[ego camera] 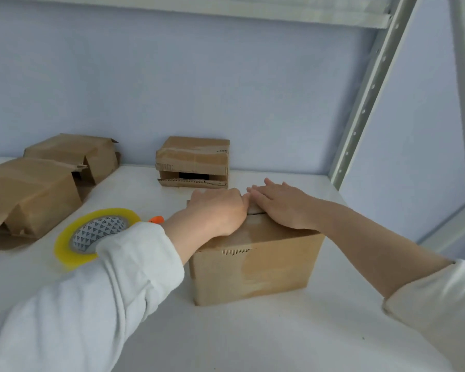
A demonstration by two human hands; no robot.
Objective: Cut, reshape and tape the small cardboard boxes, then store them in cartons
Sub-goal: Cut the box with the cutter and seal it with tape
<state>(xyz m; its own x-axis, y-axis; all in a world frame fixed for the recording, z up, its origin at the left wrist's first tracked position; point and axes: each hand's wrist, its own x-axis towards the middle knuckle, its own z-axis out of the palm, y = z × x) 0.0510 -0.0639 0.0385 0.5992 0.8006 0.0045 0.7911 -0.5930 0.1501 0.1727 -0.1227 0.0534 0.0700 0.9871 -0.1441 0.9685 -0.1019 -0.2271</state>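
Two hands press down on the top of a small cardboard box that stands upright at 6 o'clock from mid-frame on a white shelf board. Our right hand lies flat on the closed flaps, its fingers straight and pressed together, tips pointing toward 10 o'clock. Our left hand rests palm-down beside it, the two touching over the seam; its fingers bend down past the far edge of the box, and we cannot tell whether they grip anything there.

At 9 o'clock from the box a roll of clear yellowish tape lies flat, partly covered by our left sleeve. Just beside the roll an orange tip shows past the cuff; we cannot tell what it belongs to. At 12 o'clock, near the pale blue wall, sits a flatter box with its near end open. At 10 o'clock two crumpled boxes stand together, one nearer and one behind. At 2 o'clock a perforated metal upright rises to the shelf above
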